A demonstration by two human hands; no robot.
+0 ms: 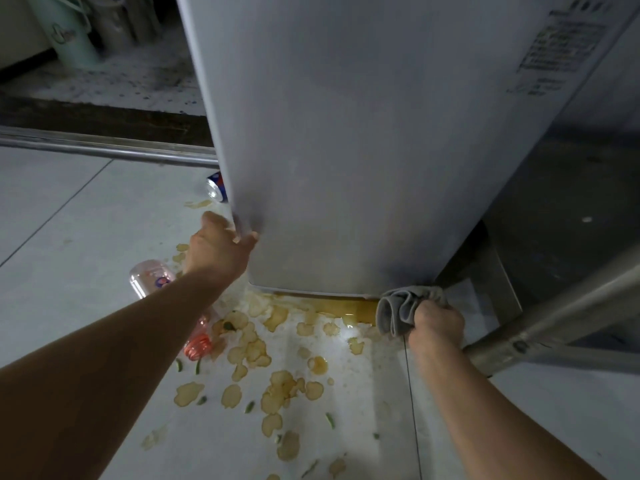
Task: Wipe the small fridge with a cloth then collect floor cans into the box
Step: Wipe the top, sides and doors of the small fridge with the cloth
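L hand (218,249) grips fridge (363,133) corner | R hand (437,323) clutches grey cloth (398,308) at base | silver-grey, smudged

Your left hand (218,247) grips the lower left corner of the tall grey metal fridge (363,140) before you. Your right hand (437,323) presses the bunched grey cloth (401,306) at its lower right corner. A blue drink can (216,187) lies on the pale tiled floor (86,216) behind the left edge; a clear plastic bottle (152,277) lies left of your left forearm.
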